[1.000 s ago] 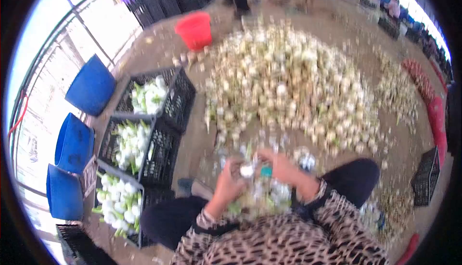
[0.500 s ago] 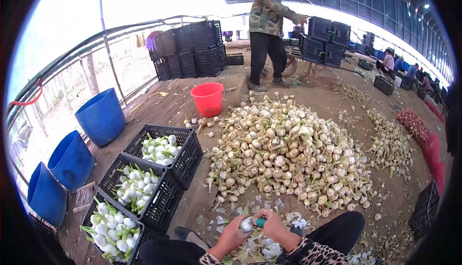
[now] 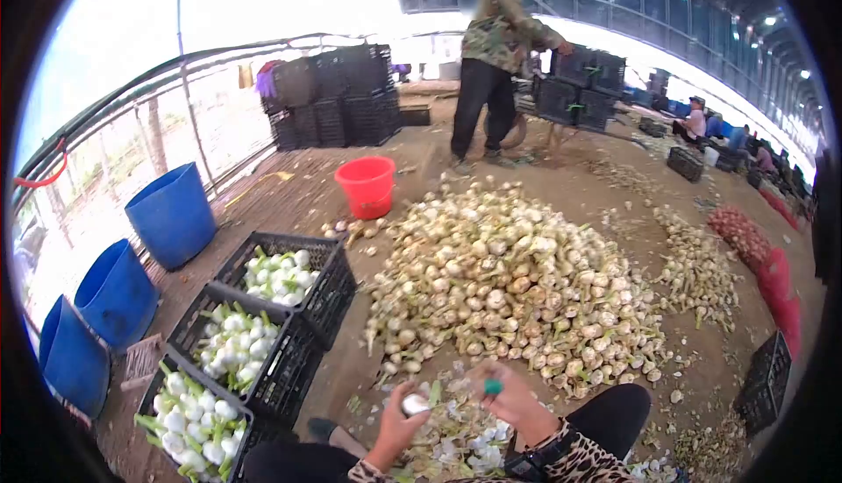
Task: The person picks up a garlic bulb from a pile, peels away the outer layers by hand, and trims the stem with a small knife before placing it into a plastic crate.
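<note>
My left hand (image 3: 399, 422) grips a white garlic bulb (image 3: 416, 405), its fingers curled around the side and a green stem near the top. To its right, my right hand (image 3: 516, 402) is raised apart from the bulb, with a small green object (image 3: 493, 386) at its fingers; blur leaves its kind unclear. Below both hands, loose garlic skins (image 3: 478, 443) litter the ground between my knees. Just beyond them rises a large heap of unpeeled garlic (image 3: 526, 281) with dry stalks.
At left stand black crates (image 3: 289, 369) of white, green-stemmed garlic, with blue tubs (image 3: 171, 215) behind. A red bucket (image 3: 366, 189) sits beyond the heap. A person in a camouflage jacket (image 3: 495, 35) stands at a cart of stacked crates (image 3: 579, 88). Red net sacks (image 3: 774, 286) lie right.
My hands have parted; the right has moved up and away from the garlic bulb, the left slightly leftward with it. The standing person leans more toward the cart's crates. My view has shifted a little.
</note>
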The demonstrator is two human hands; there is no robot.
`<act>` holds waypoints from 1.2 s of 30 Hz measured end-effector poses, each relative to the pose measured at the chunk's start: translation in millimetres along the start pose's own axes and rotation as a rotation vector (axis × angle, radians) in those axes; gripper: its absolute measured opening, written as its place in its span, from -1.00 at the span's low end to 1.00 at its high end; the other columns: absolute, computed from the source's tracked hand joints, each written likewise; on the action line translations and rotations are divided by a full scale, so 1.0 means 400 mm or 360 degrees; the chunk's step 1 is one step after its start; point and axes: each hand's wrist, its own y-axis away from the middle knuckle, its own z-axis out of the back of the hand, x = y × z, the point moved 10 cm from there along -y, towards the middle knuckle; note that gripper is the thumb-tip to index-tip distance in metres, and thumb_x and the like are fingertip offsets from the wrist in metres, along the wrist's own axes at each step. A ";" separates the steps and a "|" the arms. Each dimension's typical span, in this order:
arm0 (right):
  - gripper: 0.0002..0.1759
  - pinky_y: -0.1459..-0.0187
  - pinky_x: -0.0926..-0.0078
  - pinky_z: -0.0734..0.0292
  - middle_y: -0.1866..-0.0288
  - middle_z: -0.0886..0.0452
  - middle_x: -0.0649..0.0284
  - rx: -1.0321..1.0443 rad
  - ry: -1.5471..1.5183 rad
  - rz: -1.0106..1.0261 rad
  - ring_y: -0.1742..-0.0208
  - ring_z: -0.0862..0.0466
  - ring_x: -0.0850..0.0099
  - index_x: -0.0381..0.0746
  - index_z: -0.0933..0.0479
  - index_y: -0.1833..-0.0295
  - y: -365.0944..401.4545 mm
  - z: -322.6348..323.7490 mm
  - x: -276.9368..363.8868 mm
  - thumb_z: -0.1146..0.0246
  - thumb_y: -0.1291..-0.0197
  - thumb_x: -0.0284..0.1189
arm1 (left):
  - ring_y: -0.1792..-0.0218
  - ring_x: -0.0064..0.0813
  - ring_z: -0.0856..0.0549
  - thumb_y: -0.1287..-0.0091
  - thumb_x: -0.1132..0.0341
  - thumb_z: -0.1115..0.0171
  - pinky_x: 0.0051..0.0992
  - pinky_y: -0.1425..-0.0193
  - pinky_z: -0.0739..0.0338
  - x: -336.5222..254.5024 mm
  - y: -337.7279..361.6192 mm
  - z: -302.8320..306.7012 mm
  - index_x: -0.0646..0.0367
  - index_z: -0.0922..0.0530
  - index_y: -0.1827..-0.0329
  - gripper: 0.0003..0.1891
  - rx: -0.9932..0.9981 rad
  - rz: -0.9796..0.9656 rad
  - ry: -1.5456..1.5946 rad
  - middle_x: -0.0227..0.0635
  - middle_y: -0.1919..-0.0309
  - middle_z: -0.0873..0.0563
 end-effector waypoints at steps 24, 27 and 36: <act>-0.72 0.23 0.15 -0.47 0.24 -0.63 0.07 0.1002 0.2326 -0.0406 0.18 -0.60 0.07 -0.11 -0.60 0.13 -0.243 0.192 -0.594 -0.09 -0.03 -0.45 | -0.02 -0.32 -0.53 -0.39 0.33 -0.02 -0.38 -0.03 -0.47 0.162 0.008 0.183 0.10 -0.32 -0.17 -0.70 -0.0917 0.0641 0.1218 -0.32 0.01 -0.53; -0.69 0.20 0.14 -0.50 0.24 -0.63 0.07 0.0738 0.2452 -0.0482 0.18 -0.61 0.07 -0.12 -0.58 0.08 -0.353 0.275 -0.635 -0.13 -0.01 -0.40 | -0.01 -0.33 -0.53 -0.39 0.36 0.00 -0.40 -0.03 -0.47 0.185 -0.001 0.171 0.11 -0.33 -0.18 -0.69 -0.0882 0.0687 0.1245 -0.31 0.02 -0.53; -0.53 0.05 0.10 -0.47 -0.04 -0.45 -0.14 0.0077 0.2812 -0.0159 0.09 -0.55 0.02 -0.04 -0.38 -0.26 -0.712 0.296 -0.648 -0.02 -0.19 -0.43 | 0.01 -0.32 -0.55 -0.36 0.38 -0.03 -0.38 0.01 -0.47 0.255 -0.028 0.183 0.13 -0.28 -0.24 -0.61 -0.0939 0.0885 0.1208 -0.29 -0.02 -0.54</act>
